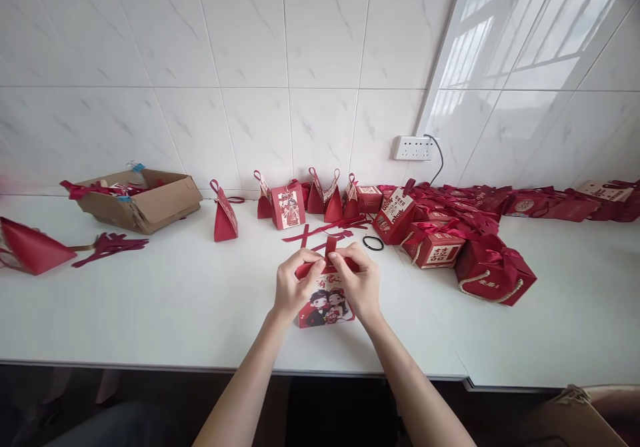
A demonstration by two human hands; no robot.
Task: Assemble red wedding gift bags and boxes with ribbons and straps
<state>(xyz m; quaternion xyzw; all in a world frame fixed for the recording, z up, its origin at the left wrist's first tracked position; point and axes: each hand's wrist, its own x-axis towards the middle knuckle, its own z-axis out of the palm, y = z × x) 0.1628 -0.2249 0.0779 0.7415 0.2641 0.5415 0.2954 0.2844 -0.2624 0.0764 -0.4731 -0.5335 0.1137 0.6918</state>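
A red candy gift box (327,308) with a cartoon couple on its front stands upright at the table's front middle. My left hand (294,281) pinches the box's top edge from the left, fingers closed. From the other side, my right hand (362,280) is closed at the same top, thumb and fingers beside a red ribbon loop (331,244) that sticks up between the two hands. My fingers partly cover the top of the box. Just behind my hands lie loose red ribbons (305,235) and a black hair tie (373,243).
Several red triangular boxes (226,217) stand along the tiled wall. A cardboard box (150,207) with red pieces is at the back left, near a ribbon bundle (110,247). Red gift boxes (440,250) crowd the right, below a power strip (415,148).
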